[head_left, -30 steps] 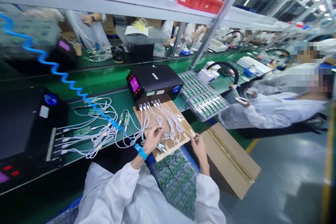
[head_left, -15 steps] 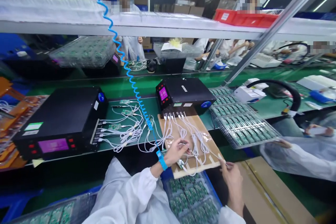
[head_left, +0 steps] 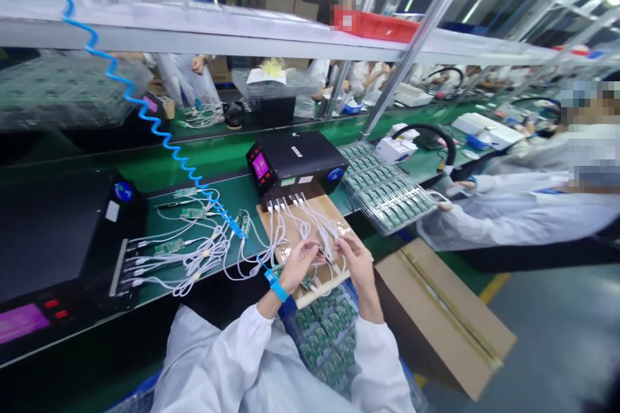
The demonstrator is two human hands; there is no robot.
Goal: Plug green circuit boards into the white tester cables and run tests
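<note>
My left hand (head_left: pixel 301 263), with a blue wrist strap (head_left: pixel 278 289), is closed in a pinch above the brown board (head_left: pixel 271 222). A small dark piece shows at its fingertips, too blurred to name. Close to it on the right, my right hand (head_left: pixel 358 264) has its fingers pinched on a white cable (head_left: pixel 343 263), its end hidden by the fingers. Several more white cables run over the board from the black test box (head_left: pixel 300 158) with a pink screen. Below my left hand a small green circuit board (head_left: pixel 306 282) lies at the board's front edge.
Left stands another black box (head_left: pixel 62 232), with cabled circuit boards (head_left: pixel 194 213) beside it. A tray of circuit boards (head_left: pixel 387 190) lies right, another tray (head_left: pixel 324 329) below my hands. A blue coiled cord (head_left: pixel 165 135) crosses the view. A cardboard box (head_left: pixel 445 316) and a co-worker's sleeve (head_left: pixel 484 219) are right.
My right hand has moved from the brown board's right front corner inward, close to my left hand. The left hand stays pinched over the board. The head view has turned right.
</note>
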